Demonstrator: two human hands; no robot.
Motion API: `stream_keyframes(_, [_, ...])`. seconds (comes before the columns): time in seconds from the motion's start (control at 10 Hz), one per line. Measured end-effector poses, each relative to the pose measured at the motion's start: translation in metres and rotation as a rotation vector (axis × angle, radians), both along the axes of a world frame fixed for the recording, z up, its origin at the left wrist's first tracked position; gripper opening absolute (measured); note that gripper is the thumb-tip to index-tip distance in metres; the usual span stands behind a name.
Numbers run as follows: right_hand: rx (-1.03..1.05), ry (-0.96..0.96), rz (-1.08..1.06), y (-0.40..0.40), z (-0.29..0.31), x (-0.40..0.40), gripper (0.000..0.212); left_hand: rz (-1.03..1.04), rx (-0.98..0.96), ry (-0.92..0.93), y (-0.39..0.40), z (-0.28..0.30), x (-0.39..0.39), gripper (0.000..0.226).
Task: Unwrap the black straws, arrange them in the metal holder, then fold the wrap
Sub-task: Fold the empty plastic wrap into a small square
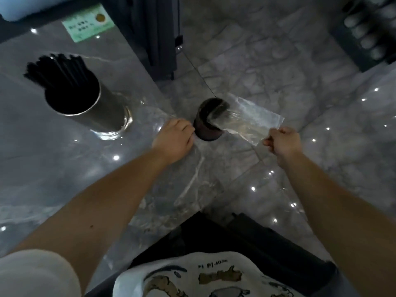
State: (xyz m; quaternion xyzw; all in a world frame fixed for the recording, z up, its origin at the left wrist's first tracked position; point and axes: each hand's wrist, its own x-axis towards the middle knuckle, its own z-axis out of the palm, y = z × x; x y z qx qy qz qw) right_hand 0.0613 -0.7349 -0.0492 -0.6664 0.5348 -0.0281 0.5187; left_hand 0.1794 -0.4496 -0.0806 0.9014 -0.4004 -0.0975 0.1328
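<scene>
The metal holder stands upright at the left of the grey marble table, with a bundle of black straws leaning to the upper left inside it. The clear plastic wrap hangs past the table's corner, above the floor. My right hand pinches its right end. My left hand rests at the table corner with fingers closed on the wrap's left part. More crinkled clear film lies flat on the table beneath my left wrist.
A dark round bin stands on the marble floor just beyond the table corner, under the wrap. A green card lies at the table's far edge. A dark chair or stand is behind the table.
</scene>
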Motion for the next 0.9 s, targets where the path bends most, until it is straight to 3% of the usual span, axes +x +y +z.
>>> stream_keyframes(0.1, [-0.01, 0.035, -0.034, -0.02, -0.029, 0.024, 0.022, -0.041, 0.02, -0.022, -0.028, -0.006, 0.017, 0.03])
stream_keyframes(0.3, [0.058, 0.119, -0.02, -0.044, -0.119, 0.086, 0.012, -0.049, 0.075, -0.067, -0.043, -0.014, 0.025, 0.043])
stream_keyframes(0.5, [0.063, 0.183, 0.021, -0.045, -0.186, 0.14, 0.024, -0.039, -0.012, -0.119, -0.043, -0.023, 0.027, 0.034])
stream_keyframes(0.6, [0.096, 0.233, 0.093, -0.044, -0.205, 0.156, 0.022, -0.058, -0.037, -0.143, -0.042, -0.027, 0.028, 0.033])
stream_keyframes(0.7, [0.199, 0.282, 0.109, -0.037, -0.204, 0.161, 0.042, -0.041, 0.0, -0.132, -0.041, -0.029, 0.028, 0.033])
stream_keyframes(0.9, [0.275, 0.196, 0.139, -0.023, -0.192, 0.135, 0.029, -0.05, 0.003, -0.108, -0.043, -0.026, 0.028, 0.033])
